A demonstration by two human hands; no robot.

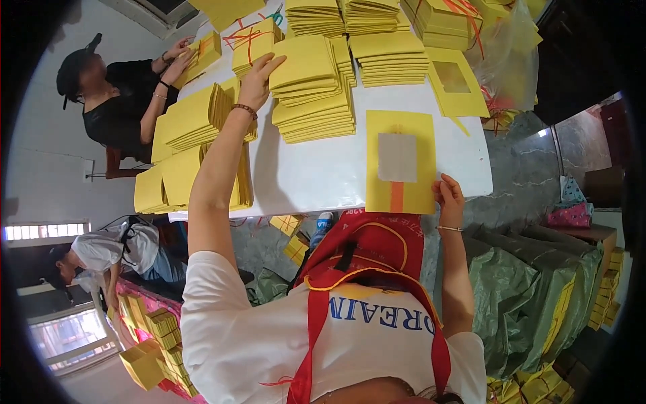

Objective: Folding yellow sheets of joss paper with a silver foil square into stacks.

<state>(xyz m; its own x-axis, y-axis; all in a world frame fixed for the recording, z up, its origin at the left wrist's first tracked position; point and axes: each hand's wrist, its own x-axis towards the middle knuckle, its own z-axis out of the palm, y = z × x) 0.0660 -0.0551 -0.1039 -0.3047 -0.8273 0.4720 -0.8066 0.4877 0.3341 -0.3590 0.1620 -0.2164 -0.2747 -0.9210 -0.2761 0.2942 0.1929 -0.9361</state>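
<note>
My left hand (pixel 256 79) reaches across the table to the left edge of a stack of folded yellow paper pieces (pixel 306 71). Its fingers are stretched out and touch the upper pieces. Near the table's front edge lies a flat yellow sheet (pixel 418 145) with a grey panel and an orange strip below it. At its lower right edge, my right hand (pixel 449 195) has its fingers curled and pinches the sheet's side, as far as I can see.
More yellow stacks (pixel 387 57) line the white table (pixel 296 178). Left of it, a co-worker (pixel 118 101) handles a yellow bundle. Another person (pixel 134 249) bends over yellow boxes (pixel 145 360). Green sacks (pixel 505 296) stand at my right; a clear plastic bag (pixel 511 60) hangs at the far right corner.
</note>
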